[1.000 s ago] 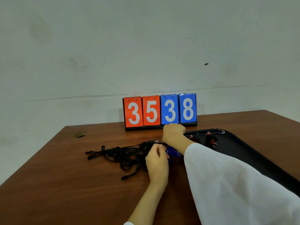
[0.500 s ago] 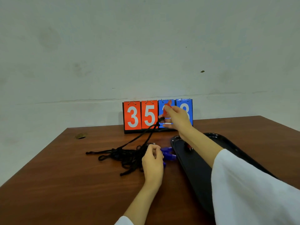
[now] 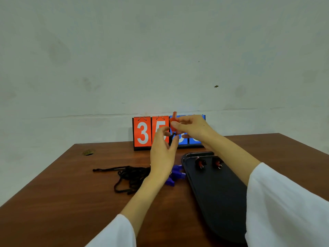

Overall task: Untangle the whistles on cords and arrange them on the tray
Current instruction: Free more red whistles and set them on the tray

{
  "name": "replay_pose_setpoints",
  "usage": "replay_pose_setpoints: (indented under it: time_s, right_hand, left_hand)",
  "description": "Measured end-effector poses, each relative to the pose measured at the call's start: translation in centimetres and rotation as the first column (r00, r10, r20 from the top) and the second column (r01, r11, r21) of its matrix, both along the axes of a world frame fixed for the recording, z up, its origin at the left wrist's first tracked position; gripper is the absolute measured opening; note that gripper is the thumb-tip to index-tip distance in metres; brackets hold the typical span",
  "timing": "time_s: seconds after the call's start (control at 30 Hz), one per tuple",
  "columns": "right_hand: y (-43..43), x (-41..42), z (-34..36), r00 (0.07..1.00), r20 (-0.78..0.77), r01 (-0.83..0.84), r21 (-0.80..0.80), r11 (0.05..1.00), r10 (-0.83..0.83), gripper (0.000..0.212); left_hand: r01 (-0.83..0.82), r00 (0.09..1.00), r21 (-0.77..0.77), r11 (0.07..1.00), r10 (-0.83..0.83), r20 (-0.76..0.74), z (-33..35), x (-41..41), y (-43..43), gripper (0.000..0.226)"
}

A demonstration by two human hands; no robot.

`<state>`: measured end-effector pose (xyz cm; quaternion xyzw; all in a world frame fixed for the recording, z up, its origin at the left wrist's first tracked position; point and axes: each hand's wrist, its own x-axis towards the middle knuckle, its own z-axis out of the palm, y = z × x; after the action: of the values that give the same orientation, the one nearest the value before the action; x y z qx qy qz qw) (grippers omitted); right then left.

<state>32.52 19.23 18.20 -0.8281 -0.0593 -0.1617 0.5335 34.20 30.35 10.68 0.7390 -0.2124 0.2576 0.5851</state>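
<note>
orange whistle (image 3: pixel 174 119) sits pinched in your right grip (image 3: pixel 194 128); your left grip (image 3: pixel 162 154) curves by its cord (image 3: pixel 171 139), holding or not i cannot tell. two whistles (image 3: pixel 200 163) lie on the tray (image 3: pixel 219 193); blue ones (image 3: pixel 175 175) and the tangle (image 3: pixel 131 177) are yet to sort.

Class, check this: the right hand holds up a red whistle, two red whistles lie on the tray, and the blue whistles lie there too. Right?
No: the head view shows the blue whistles on the table beside the tray, not on it. The right hand does hold up a red whistle; two red whistles lie on the tray.
</note>
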Motion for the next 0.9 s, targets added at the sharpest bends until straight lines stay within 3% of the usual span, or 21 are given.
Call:
replay_pose_setpoints:
  time_s: [0.17,0.3,0.43,0.6,0.7,0.8,0.9]
  right_hand:
    - [-0.3,0.5,-0.9,0.989,0.043,0.139,0.105,0.985,-0.144,0.029]
    - [-0.9,1.0,-1.3,0.973,0.068,0.192,0.287,0.939,-0.22,0.02]
    - [-1.9,1.3,0.0,0.954,0.07,0.229,0.459,0.858,-0.292,0.029]
    - [-2.2,0.9,2.3,0.923,0.213,0.189,0.475,0.859,-0.321,0.025]
    - [-1.8,0.4,3.0,0.916,0.282,0.136,0.454,0.881,-0.287,0.025]
    - [-1.7,-0.2,3.0,0.916,0.303,0.104,0.454,0.885,-0.263,0.028]
    - [-2.0,-0.4,2.5,0.889,0.339,0.152,0.417,0.896,-0.308,0.028]
  left_hand:
    - [-0.048,0.996,0.16,0.986,0.058,-0.06,-1.0,1.4,0.3,0.005]
    - [-0.083,0.983,0.317,0.945,0.13,-0.13,-3.3,2.1,1.3,0.009]
    - [-0.086,0.97,0.522,0.849,0.191,-0.152,-5.6,2.3,2.6,0.008]
    - [-0.154,0.922,0.612,0.775,0.337,-0.194,-6.5,3.0,3.8,0.014]
    - [-0.184,0.893,0.525,0.831,0.364,-0.264,-5.3,3.8,3.8,0.033]
    - [-0.094,0.846,0.116,0.989,0.141,-0.513,-2.8,4.2,3.8,0.039]
    - [-0.046,0.766,-0.133,0.99,-0.051,-0.641,-0.5,4.4,4.4,0.048]
